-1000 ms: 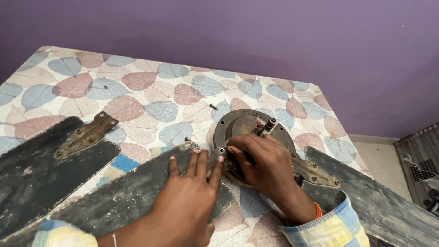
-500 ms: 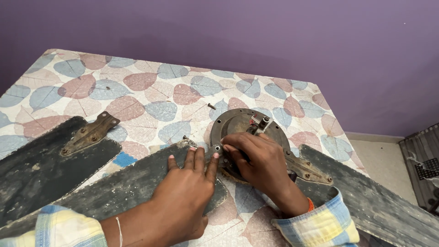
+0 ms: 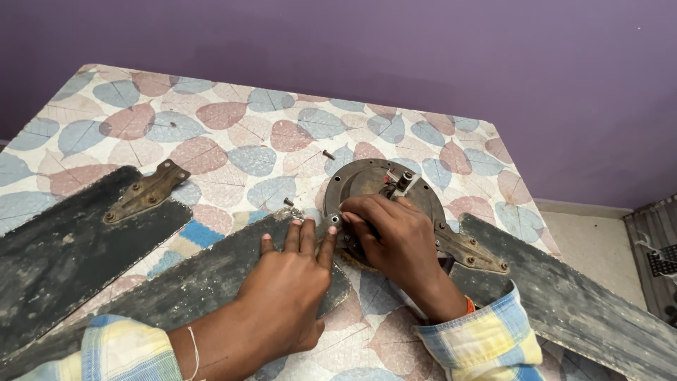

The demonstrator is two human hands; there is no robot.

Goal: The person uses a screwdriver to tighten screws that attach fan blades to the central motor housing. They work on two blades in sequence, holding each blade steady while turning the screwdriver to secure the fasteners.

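Note:
A round, dirty metal fan motor hub (image 3: 367, 180) lies on a table with a leaf-patterned cover (image 3: 233, 134). My left hand (image 3: 285, 286) presses flat on a dark, dusty fan blade (image 3: 176, 289), its fingertips at the blade's bracket end by the hub. My right hand (image 3: 391, 236) rests on the hub's near edge, fingers pinched at a small silver screw or washer (image 3: 334, 220) where the blade meets the hub. What the fingers grip is too small to tell.
A second blade (image 3: 63, 247) with a rusty bracket (image 3: 144, 192) lies at the left. A third blade (image 3: 564, 296) with its bracket (image 3: 469, 250) sits at the right, attached near the hub. Loose screws (image 3: 328, 154) (image 3: 288, 202) lie on the cover. The floor drops off at the right.
Both hands stay at the joint between blade and hub; the view has shifted slightly, and the fingers have closed a little tighter around the small silver part.

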